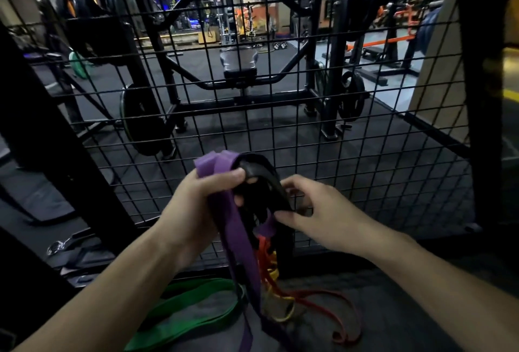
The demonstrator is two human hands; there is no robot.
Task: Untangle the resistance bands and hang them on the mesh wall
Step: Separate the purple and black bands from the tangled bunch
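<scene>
Holding tangled bands up just in front of mesh wall (365,140), near centre.
Gripping purple band (241,239) and black band (269,180) in left hand (196,205), fingers curled round the bunch; pinching the black loop's right side with right hand (317,211). Hanging below: red band (323,295) and yellow band (280,315), intertwined. Lying on floor, near left: green band (179,306).

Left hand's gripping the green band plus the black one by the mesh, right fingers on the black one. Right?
No: the left hand grips the purple band with the black band, not the green band, which lies on the floor. The head view shows it; the rest stands.
</scene>
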